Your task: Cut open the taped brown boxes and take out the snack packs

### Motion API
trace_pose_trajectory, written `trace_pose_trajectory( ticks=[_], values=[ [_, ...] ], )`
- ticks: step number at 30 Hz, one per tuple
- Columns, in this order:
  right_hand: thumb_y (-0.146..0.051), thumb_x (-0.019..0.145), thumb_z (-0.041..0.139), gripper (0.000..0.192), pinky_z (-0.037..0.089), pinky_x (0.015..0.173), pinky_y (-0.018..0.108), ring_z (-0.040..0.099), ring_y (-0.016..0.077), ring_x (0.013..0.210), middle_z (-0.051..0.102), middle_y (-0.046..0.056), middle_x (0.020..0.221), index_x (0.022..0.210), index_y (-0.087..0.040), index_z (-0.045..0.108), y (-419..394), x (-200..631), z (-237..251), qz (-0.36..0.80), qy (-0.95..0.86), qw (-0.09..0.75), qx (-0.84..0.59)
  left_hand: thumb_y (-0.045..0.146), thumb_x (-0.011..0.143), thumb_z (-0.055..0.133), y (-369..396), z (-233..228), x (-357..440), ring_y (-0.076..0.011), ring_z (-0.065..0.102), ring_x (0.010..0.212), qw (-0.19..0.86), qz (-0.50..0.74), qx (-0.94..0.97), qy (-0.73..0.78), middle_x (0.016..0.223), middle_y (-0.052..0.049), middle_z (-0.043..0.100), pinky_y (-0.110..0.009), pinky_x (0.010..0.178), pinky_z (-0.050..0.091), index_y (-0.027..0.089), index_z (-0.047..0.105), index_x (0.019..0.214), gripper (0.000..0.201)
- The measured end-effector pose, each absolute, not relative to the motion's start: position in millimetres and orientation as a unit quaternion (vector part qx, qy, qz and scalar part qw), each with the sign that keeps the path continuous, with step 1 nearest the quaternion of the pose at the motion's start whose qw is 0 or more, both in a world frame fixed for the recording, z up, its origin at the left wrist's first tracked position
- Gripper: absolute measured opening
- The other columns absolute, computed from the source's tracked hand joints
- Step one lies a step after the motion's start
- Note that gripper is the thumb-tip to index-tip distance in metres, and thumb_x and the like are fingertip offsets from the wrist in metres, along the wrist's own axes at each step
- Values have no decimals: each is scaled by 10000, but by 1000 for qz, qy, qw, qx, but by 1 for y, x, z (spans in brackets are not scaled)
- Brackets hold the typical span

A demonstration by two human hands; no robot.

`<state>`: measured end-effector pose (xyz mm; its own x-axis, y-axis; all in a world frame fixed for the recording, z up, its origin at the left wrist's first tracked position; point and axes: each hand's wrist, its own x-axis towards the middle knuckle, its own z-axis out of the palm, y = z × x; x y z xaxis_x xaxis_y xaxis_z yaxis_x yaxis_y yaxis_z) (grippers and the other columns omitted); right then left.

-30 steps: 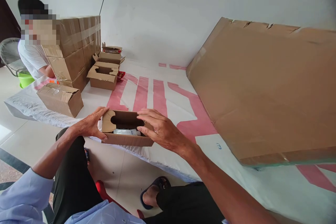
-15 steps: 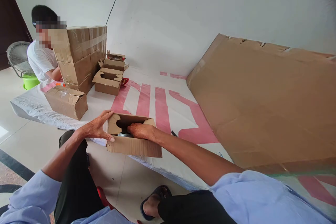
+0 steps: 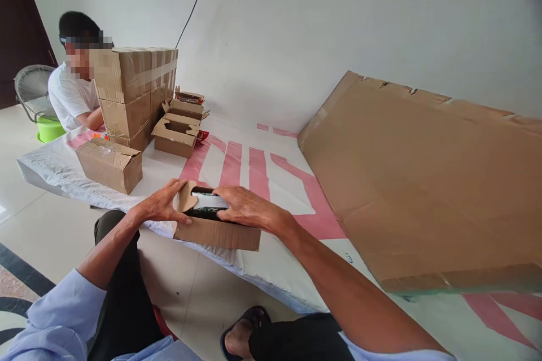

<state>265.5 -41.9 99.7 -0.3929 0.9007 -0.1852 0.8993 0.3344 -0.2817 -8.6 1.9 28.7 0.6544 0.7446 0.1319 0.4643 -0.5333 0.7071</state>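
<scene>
Fingers of my right hand (image 3: 243, 207) curl around a packet (image 3: 209, 203), glossy, pale on top and dark green below, oblong, its long axis running from 9 to 3 o'clock. It sits in the mouth of the box (image 3: 215, 231), partly above the rim. My right forearm comes in from 5 o'clock, bare to the sleeve, wrist bent down over the box's right end.

My left hand (image 3: 163, 206) lies flat against the box's left end, fingers spread and pressing the curved, cut-out flap, thumb along the front wall. That arm reaches in from 7 o'clock.

Plain brown corrugated card makes up the box, a low oblong lying along the same 9-to-3 line, at the near edge of a white sheet (image 3: 271, 259) with pink stripes.

At 3 o'clock a big flat cardboard panel (image 3: 423, 180) lies tilted. At 10 o'clock stand taped cartons (image 3: 135, 96), smaller open boxes (image 3: 175, 135) and a seated person (image 3: 71, 96).
</scene>
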Motion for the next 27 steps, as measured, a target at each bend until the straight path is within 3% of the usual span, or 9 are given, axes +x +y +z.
trace_pose_trajectory(
  ticks=[5,11,16,19,21,24,27],
  values=[
    [-387,849,686,213,435,705,317,591,197,796,701,14,911,981,-220,691,-60,290,120,302,-749,229,-544,665,689,934,2,32,-11,-407,567,1409,319,211,854,354,1559,-170,515,-548,1223,467,220,502,1581,1086],
    [-634,783,833,485,547,749,360,653,206,803,722,40,896,982,-211,703,-66,288,90,545,-583,425,-427,682,693,920,1,37,-9,-412,588,1385,319,220,848,362,1552,-173,528,-552,1198,491,212,552,1527,1025],
    [-672,780,856,531,609,703,355,731,251,900,777,93,974,1035,-220,741,-72,276,71,616,-495,469,-394,627,853,804,-3,53,1,-421,518,1478,303,288,832,364,1616,-187,509,-577,1233,437,217,543,1568,864],
    [-658,776,869,545,559,574,280,747,248,883,771,84,945,1074,-213,770,-73,274,74,610,-504,460,-402,598,936,739,-6,70,13,-375,550,1455,338,356,810,321,1616,-151,527,-508,1124,526,285,527,1602,766],
    [-637,795,867,567,501,505,238,736,213,801,764,67,911,1170,-219,788,-73,275,81,606,-533,423,-413,593,960,721,-6,81,23,-333,607,1378,374,377,795,295,1570,-131,571,-422,1011,575,307,544,1599,722],
    [-617,815,863,609,419,428,203,714,175,711,770,57,893,1281,-234,780,-70,281,89,608,-556,375,-424,607,933,751,-3,89,34,-275,685,1139,414,360,785,286,1341,-135,706,-350,863,587,225,671,1491,682],
    [-690,813,835,607,439,424,224,729,192,719,793,91,928,1177,-206,793,-65,289,90,614,-531,410,-416,652,854,809,0,89,40,-224,680,891,474,345,747,313,1111,-127,750,-334,720,586,128,736,1385,749]
  ],
)
